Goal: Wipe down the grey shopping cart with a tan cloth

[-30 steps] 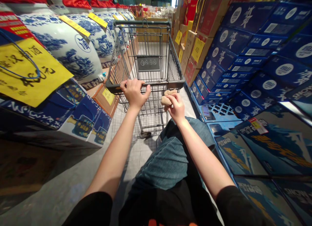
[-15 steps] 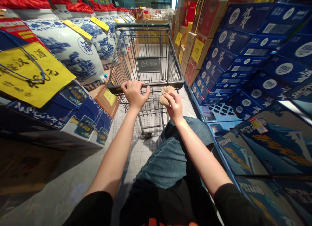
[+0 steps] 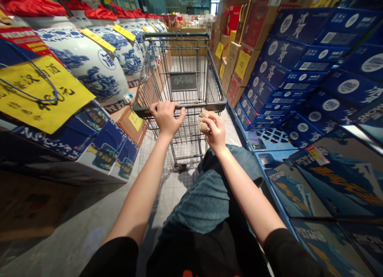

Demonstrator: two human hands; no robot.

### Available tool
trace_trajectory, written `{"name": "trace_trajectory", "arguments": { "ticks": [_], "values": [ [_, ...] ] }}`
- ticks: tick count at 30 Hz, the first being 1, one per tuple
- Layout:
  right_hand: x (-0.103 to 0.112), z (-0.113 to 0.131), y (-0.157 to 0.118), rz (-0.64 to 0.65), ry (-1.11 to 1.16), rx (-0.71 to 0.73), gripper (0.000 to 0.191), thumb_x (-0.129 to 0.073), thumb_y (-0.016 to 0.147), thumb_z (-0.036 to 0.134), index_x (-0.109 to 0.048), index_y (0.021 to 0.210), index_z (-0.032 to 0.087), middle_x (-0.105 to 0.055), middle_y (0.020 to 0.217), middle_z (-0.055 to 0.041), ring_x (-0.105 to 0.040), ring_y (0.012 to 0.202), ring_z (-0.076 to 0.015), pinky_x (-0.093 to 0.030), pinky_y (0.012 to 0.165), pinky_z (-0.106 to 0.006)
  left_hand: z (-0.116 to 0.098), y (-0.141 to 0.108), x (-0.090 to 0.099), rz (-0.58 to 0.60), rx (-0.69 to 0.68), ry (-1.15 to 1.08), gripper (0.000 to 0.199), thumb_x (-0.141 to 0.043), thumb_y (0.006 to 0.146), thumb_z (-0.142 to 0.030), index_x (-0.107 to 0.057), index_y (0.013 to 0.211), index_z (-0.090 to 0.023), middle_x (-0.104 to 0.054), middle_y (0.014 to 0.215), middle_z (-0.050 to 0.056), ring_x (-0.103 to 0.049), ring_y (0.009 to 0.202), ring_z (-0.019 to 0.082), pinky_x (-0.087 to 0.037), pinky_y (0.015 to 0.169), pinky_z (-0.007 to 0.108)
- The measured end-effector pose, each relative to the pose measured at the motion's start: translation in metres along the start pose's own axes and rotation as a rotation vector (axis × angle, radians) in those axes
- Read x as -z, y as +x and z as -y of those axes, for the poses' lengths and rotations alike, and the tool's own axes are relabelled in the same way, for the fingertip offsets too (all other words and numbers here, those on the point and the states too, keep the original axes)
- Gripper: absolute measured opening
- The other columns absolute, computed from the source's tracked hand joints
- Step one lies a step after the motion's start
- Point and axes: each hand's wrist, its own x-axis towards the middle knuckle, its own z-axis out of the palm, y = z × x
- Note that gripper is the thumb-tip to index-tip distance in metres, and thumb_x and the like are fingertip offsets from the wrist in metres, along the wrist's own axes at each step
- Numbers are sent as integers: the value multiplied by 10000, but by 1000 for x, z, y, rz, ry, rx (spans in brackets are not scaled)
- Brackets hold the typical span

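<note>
A dark wire shopping cart [image 3: 183, 82] stands in front of me, and no goods show in its basket. My left hand [image 3: 167, 116] lies over the left half of its black handle bar [image 3: 191, 106], fingers curled over the bar and thumb out to the right. Just below the bar's right half, my right hand [image 3: 216, 130] pinches a crumpled beige cloth [image 3: 204, 125] between thumb and fingers. The cloth is close to the bar; whether it touches it I cannot tell.
Blue-and-white jars [image 3: 86, 65] with red cloth tops line the left side, behind boxes bearing a yellow price sign [image 3: 42, 95]. Stacked blue boxes [image 3: 287, 61] and a blue pallet [image 3: 273, 139] stand along the right. A tiled aisle floor [image 3: 172, 189] runs between.
My right hand has shifted slightly right and down with the cloth, which now sits lower against the bar. The whole view has shifted slightly; my left hand stays on the bar.
</note>
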Motion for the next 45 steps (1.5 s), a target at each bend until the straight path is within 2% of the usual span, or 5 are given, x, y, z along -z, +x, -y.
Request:
{"name": "trace_trajectory", "arguments": {
  "ticks": [11, 18, 25, 31, 45],
  "values": [
    [-12, -6, 0, 87, -84, 5, 228, -534, 835, 85, -688, 896, 242, -662, 1144, -86, -585, 1097, -246, -558, 948, -407, 1, 2, -3, 10, 17, -58, 228, -570, 922, -464, -647, 926, -249, -709, 1009, 98, -603, 1100, 363, -273, 1144, 592],
    [-8, -1, 8, -140, -32, 129, 233, -491, 964, 186, -708, 999, 262, -660, 1182, -88, -598, 1136, -256, -518, 1063, -487, 1, 0, 1, 1, -8, -51, 212, -576, 921, -451, -644, 926, -250, -708, 976, 83, -612, 1069, 351, -294, 1130, 575],
    [-12, -2, 4, 145, -80, 61, 192, -566, 823, 112, -692, 909, 228, -658, 1140, -106, -587, 1107, -257, -554, 974, -432, 6, 0, 0, -18, -17, -40, 196, -588, 916, -439, -641, 918, -250, -704, 967, 78, -613, 1062, 349, -299, 1125, 575],
    [-8, 3, 13, -74, -31, 160, 269, -521, 865, 123, -689, 1030, 254, -639, 1193, -95, -599, 1144, -263, -516, 1051, -506, 5, -1, 0, -25, -18, -51, 200, -594, 911, -442, -640, 905, -248, -707, 947, 79, -619, 1053, 348, -306, 1121, 589],
    [-11, 4, 11, -56, -71, 129, 196, -532, 855, 136, -684, 930, 234, -650, 1127, -90, -589, 1088, -234, -530, 968, -417, 6, -1, 1, -15, -4, -56, 219, -585, 917, -461, -642, 892, -251, -700, 949, 76, -613, 1066, 355, -285, 1126, 584]
  ]
}}
